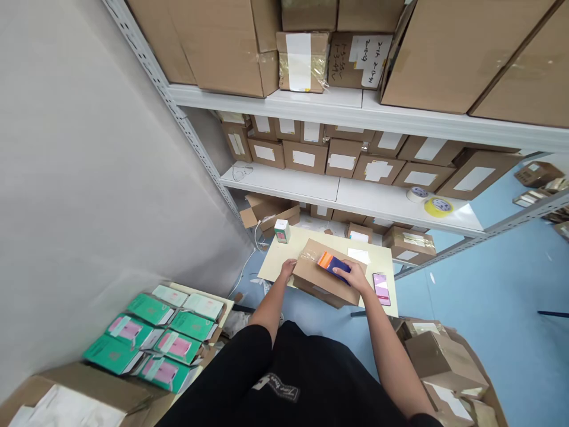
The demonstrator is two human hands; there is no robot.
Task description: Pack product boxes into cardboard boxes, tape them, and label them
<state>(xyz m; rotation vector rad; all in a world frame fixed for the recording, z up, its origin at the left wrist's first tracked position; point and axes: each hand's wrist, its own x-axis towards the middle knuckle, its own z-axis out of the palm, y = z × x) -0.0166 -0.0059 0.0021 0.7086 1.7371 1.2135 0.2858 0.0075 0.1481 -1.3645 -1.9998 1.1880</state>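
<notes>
A brown cardboard box (306, 270) rests on the small cream table (278, 255), its near side reaching past the table's front edge. My left hand (288, 268) is at the box's left edge, fingers closed on it. Over the top of the box, my right hand (351, 274) grips a small dark-blue and orange box (328, 260) by its right end. Whether the small box touches the cardboard beneath I cannot tell. A phone with a pink screen (381, 289) lies right of my right hand. A small white and green box (281, 230) stands at the table's back left.
Shelves (293, 184) packed with labelled cartons rise behind the table. Two tape rolls (438, 206) sit on the middle shelf. Several green boxes (151, 308) lie on a surface at left. A large carton of parcels (444, 362) stands at right, on the blue floor (511, 279).
</notes>
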